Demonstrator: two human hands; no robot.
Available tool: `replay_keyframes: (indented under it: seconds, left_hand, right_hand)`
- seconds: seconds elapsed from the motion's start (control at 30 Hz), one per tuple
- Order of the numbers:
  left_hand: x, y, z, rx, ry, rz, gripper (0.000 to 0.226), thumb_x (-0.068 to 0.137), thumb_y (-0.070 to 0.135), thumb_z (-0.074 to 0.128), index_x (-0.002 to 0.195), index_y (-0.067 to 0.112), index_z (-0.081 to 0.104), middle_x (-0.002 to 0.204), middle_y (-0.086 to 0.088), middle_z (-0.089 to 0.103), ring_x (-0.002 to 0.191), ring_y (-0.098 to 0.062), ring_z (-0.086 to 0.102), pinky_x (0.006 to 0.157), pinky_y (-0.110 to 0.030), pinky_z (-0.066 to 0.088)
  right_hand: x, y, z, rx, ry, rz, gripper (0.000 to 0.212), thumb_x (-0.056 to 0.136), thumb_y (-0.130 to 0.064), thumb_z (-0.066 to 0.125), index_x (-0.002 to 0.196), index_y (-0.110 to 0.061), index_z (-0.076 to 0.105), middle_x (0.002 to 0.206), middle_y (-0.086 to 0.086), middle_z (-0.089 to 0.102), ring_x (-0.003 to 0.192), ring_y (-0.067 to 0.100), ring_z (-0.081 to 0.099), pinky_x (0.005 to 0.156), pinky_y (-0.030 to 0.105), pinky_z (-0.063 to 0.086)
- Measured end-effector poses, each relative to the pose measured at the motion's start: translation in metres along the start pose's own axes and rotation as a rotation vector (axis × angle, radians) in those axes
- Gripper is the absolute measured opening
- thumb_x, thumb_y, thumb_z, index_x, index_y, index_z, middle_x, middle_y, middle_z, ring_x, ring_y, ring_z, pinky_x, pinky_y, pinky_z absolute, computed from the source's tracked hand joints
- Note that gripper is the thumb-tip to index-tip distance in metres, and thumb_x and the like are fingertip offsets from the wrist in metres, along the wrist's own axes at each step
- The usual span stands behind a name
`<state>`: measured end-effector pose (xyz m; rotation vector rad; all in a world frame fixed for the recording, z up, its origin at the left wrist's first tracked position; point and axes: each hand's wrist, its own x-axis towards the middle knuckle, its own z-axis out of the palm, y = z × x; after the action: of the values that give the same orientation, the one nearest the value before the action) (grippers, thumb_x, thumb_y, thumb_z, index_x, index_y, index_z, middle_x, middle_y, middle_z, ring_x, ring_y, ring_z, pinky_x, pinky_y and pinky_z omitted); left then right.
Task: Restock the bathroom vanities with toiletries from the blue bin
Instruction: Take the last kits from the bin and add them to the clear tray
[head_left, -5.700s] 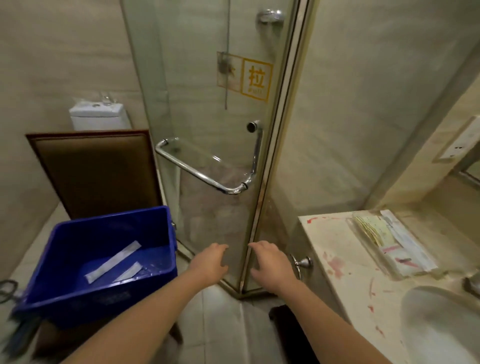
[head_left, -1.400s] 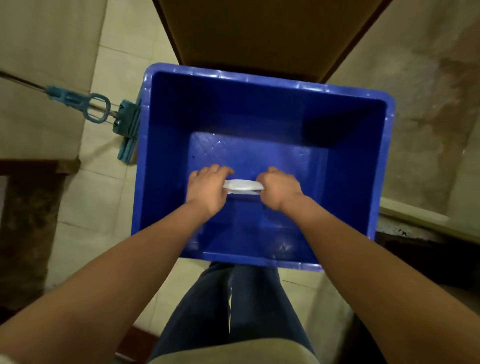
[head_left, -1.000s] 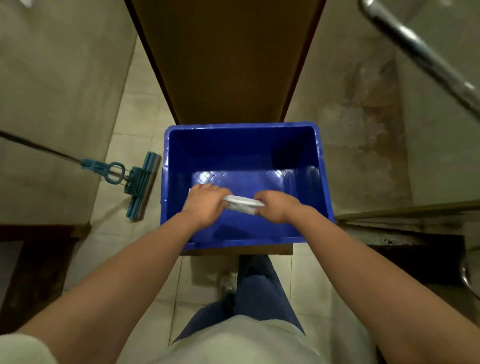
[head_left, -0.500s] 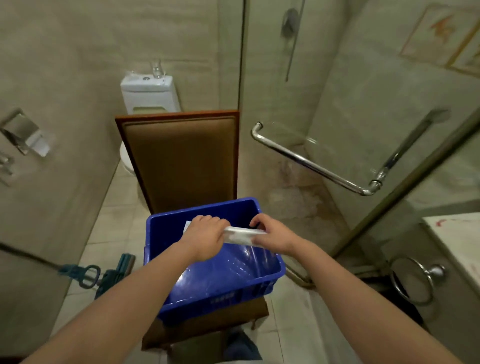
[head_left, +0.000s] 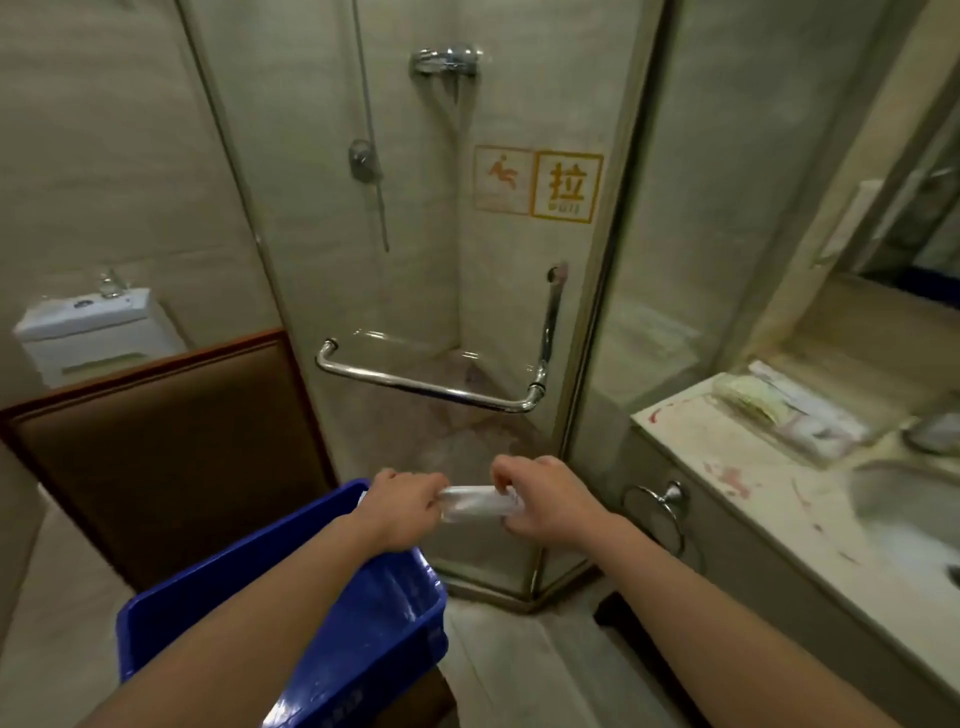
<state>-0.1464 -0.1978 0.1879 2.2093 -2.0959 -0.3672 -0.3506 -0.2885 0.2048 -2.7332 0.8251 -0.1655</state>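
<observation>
head cam | faces forward-down (wide-angle) | close above hands, toward shower door (head_left: 415, 291)

Left hand (head_left: 408, 506) and right hand (head_left: 543, 499) grip a white packet (head_left: 475, 503) between them, beside the blue bin (head_left: 363, 660).

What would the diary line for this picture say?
left hand + right hand: holding white packet | blue bin: lower left | vanity counter: right | packet not yet placed

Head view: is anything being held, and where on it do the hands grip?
Yes. A white sachet-like packet is held by its two ends: left hand on the left end, right hand on the right, just past the blue bin.
</observation>
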Motion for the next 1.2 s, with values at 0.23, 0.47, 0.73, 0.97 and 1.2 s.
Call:
replay_keyframes:
  seconds: [0.23, 0.47, 0.73, 0.97, 1.2]
  left_hand:
    - [0.083, 0.116, 0.0, 0.043, -0.069, 0.141, 0.022, 0.094, 0.024, 0.041, 0.112, 0.021, 0.052, 0.116, -0.005, 0.065, 0.11, -0.026, 0.057, 0.093, -0.036, 0.033]
    - [0.154, 0.236, 0.001, -0.018, -0.118, 0.193, 0.029, 0.091, 0.024, 0.044, 0.119, 0.024, 0.048, 0.119, -0.008, 0.065, 0.108, -0.031, 0.058, 0.086, -0.034, 0.037]
    - [0.219, 0.342, 0.019, -0.183, -0.252, 0.154, 0.023, 0.086, 0.03, 0.047, 0.107, 0.029, 0.038, 0.106, -0.007, 0.062, 0.096, -0.028, 0.056, 0.077, -0.033, 0.042]
    - [0.249, 0.401, 0.027, -0.155, -0.323, 0.278, 0.047, 0.057, 0.052, 0.059, 0.092, 0.033, 0.033, 0.085, -0.001, 0.059, 0.075, -0.02, 0.052, 0.06, -0.034, 0.04]
    - [0.294, 0.433, 0.034, 0.022, -0.209, 0.483, 0.033, 0.071, 0.028, 0.065, 0.088, 0.029, 0.037, 0.07, 0.009, 0.047, 0.07, -0.019, 0.045, 0.053, -0.03, 0.026]
  right_hand:
    - [-0.067, 0.103, -0.047, -0.115, 0.002, 0.099, 0.023, 0.072, -0.022, 0.062, 0.08, -0.029, 0.041, 0.09, -0.005, 0.056, 0.081, 0.025, 0.056, 0.078, 0.03, 0.033]
    - [-0.134, 0.208, -0.095, -0.206, 0.06, 0.199, 0.029, 0.072, -0.029, 0.064, 0.084, -0.031, 0.037, 0.088, -0.011, 0.054, 0.07, 0.017, 0.041, 0.08, 0.032, 0.037]
    - [-0.2, 0.299, -0.131, -0.322, 0.053, 0.262, 0.024, 0.069, -0.019, 0.056, 0.085, -0.025, 0.039, 0.087, -0.006, 0.058, 0.072, 0.021, 0.049, 0.08, 0.032, 0.033]
    - [-0.248, 0.351, -0.137, -0.29, 0.077, 0.341, 0.021, 0.07, -0.029, 0.057, 0.083, -0.025, 0.041, 0.086, -0.007, 0.06, 0.079, 0.021, 0.054, 0.073, 0.031, 0.027]
    - [-0.264, 0.388, -0.129, -0.21, 0.125, 0.472, 0.017, 0.072, -0.028, 0.054, 0.084, -0.027, 0.041, 0.084, -0.008, 0.057, 0.076, 0.021, 0.054, 0.075, 0.03, 0.03]
